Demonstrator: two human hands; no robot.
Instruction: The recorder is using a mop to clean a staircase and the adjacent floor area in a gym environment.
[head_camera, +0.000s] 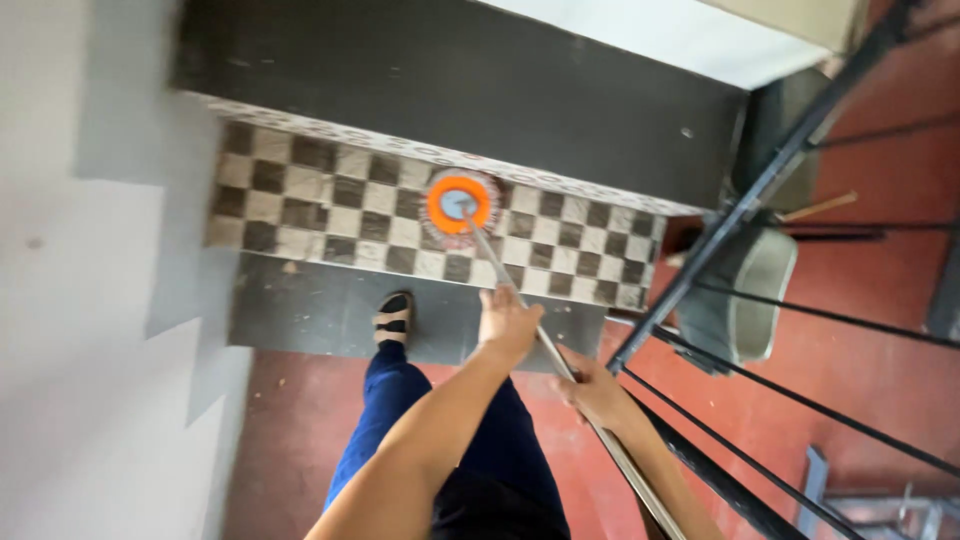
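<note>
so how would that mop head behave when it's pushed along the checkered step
The mop head looks like soft fringe round an orange disc, so it probably flattens and drags. The thin metal pole seems stiff and light. Both the left hand and the right hand grip it.

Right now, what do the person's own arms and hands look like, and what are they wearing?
Both forearms are bare, with no sleeve in view. The left hand and right hand show no gloves; any rings or a watch are too blurred to tell. Below them are dark blue trousers and a black open sandal on one foot.
</note>
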